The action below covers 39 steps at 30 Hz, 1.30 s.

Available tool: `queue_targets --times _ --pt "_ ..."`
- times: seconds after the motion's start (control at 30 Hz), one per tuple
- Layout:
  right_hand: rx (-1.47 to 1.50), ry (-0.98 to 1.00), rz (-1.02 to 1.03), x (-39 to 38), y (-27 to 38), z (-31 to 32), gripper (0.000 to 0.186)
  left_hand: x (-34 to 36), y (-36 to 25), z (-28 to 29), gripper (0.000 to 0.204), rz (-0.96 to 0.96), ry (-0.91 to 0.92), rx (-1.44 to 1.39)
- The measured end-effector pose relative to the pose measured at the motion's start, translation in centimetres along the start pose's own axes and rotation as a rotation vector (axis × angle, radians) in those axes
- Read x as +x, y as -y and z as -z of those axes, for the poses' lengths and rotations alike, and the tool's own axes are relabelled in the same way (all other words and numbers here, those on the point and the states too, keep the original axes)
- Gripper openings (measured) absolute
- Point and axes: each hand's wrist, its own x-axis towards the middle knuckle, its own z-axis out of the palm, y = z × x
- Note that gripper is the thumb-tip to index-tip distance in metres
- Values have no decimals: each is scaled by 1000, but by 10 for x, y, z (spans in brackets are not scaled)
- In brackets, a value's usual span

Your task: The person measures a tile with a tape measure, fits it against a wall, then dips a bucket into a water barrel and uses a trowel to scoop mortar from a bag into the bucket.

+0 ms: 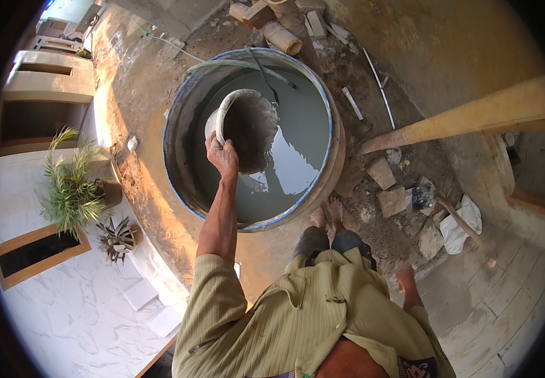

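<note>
Left hand (224,157) on bucket rim (221,118), open water (304,120) toward drum edge (331,129)

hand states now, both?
Left hand: closed on the rim of the grey bucket.
Right hand: nothing visible in it; open or closed cannot be told.

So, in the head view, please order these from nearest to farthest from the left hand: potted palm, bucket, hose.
1. Bucket: rim gripped by the left hand.
2. Hose: ahead, over the blue-rimmed tub's far edge.
3. Potted palm: off to the left.
</note>
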Motion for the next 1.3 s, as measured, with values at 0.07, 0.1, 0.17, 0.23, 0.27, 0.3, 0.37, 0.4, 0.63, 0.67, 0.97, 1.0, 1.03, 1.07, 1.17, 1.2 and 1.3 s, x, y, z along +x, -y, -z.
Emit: queue_targets --times 0.07,0.1,0.17,0.23,0.27,0.3,0.37,0.4,0.63,0.67,0.97,1.0,1.03,1.07,1.17,1.2,1.3 --pt "-674 -263 190 0 24 2 13 -1 0 1 24 -21 -2 -20" --pt "-672 -260 187 -2 27 9 13 -1 0 2 24 -33 -4 0" --pt "-750 -125 363 -6 29 17 11 0 3 2 24 -47 -3 16" --pt "-679 -182 309 -9 38 19 10 1 7 1 24 -43 5 37" --pt "-610 -238 257 -11 44 19 10 1 8 2 24 -44 9 38" --pt "-608 -236 256 -12 48 22 10 1 9 2 23 -33 10 17" --pt "-620 -168 373 -16 59 35 7 0 8 2 23 -25 14 -3" --pt "-618 -167 373 -17 62 39 7 -1 8 3 22 -34 4 -17" --pt "171 -182 -31 -21 69 34 22 -1 2 1 16 -20 11 -58" --pt "135 -207 -54 -20 66 29 24 -2 0 0 16 -21 15 -60" --pt "442 -57 -416 -9 63 25 28 -5 1 0 14 40 8 -69" --pt "441 -59 -418 -7 52 19 28 -5 -2 0 15 18 16 -57" --pt "189 -142 -231 -7 17 -1 28 -3 -4 -7 17 4 37 -60" --pt "69 -169 -126 -4 11 -8 28 -3 -2 -9 17 2 38 -61" --pt "330 -167 -329 -2 45 7 28 -5 6 -6 20 -10 28 -45" --pt "328 -163 -324 -3 59 18 28 -6 10 -4 21 -9 28 -41" --pt "414 -116 -456 -7 81 35 28 -7 7 -3 21 3 32 -48"
